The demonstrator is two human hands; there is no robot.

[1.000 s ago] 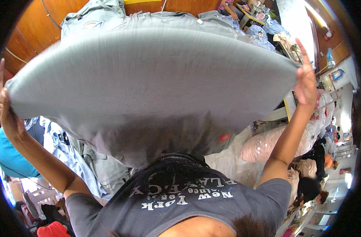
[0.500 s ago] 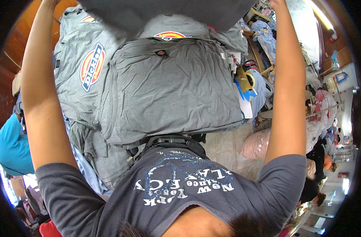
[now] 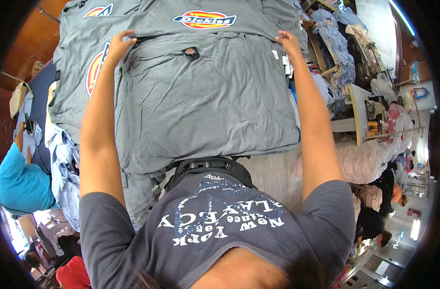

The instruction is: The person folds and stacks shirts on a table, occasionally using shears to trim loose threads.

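A folded grey T-shirt (image 3: pixel 215 101) lies right in front of me, wrinkled, with a small dark label near its far edge. Beyond that edge is another grey shirt (image 3: pixel 258 21), bearing a red, yellow and blue printed logo. My left hand (image 3: pixel 121 44) hovers at the far left corner of the folded shirt, thumb and fingers apart. At the far right corner, close to some white tags (image 3: pixel 287 67), is my right hand (image 3: pixel 289 42), its fingers slightly bent and apart. Neither hand shows cloth between its fingers.
More grey shirts with logos (image 3: pixel 92 77) spread to the left. Light blue garments (image 3: pixel 66 168) hang at the left edge, near a person in a turquoise top (image 3: pixel 22 180). On the right are a sewing machine table (image 3: pixel 357 115), piled clothes and pink wrapped bundles (image 3: pixel 359 161).
The dark cloth held up between my raised hands has come down out of the foreground. Both hands have lowered and moved inward, let go of it, and the far logo shows fully.
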